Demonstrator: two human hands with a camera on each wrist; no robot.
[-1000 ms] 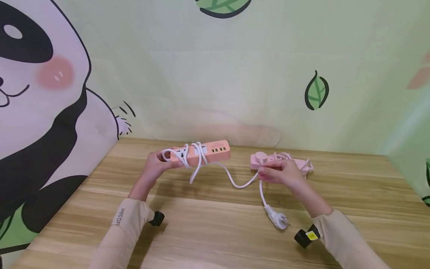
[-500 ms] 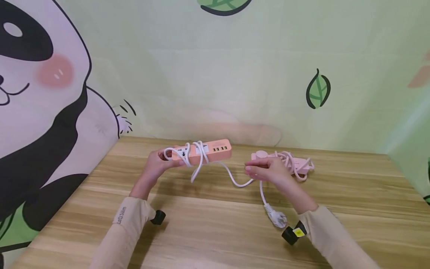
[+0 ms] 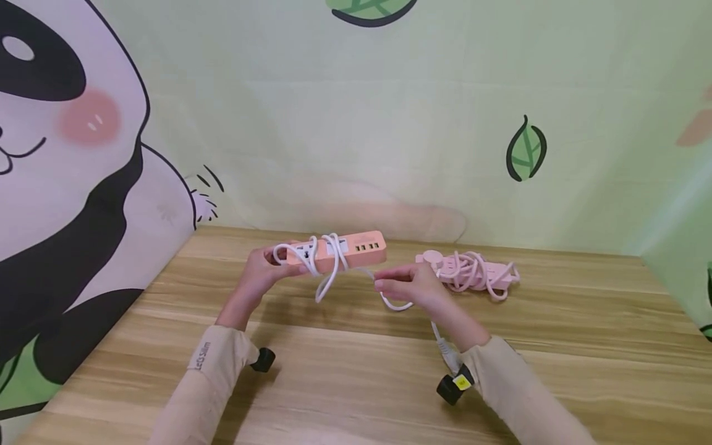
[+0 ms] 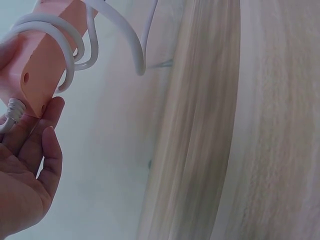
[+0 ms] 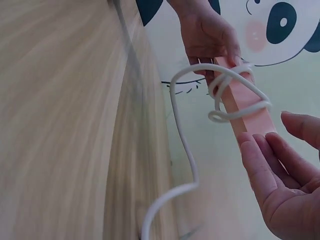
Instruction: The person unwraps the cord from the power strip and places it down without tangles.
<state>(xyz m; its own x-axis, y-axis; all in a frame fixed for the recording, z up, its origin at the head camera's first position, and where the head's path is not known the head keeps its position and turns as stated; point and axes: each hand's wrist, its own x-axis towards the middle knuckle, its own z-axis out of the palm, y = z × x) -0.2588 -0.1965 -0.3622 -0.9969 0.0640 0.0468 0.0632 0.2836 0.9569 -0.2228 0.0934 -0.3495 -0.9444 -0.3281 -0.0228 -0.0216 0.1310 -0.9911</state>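
Smooth, matt orange-pink plastic power strip (image 3: pixel 339 251), wound in glossy white rubbery cable (image 3: pixel 328 272). Beneath it, wood-grain laminate worktop (image 3: pixel 356 383), faint sheen. Behind it, smooth printed panda wall covering (image 3: pixel 72 154).

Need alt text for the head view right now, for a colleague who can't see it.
The left hand holds an orange strip above the table, white cord looped around it. The open right hand reaches toward it, over the cord's slack. A pink strip lies behind.

Child's playroom, panda mural (image 3: pixel 61 154), leaf wallpaper (image 3: pixel 525 149), wooden table (image 3: pixel 345 371)
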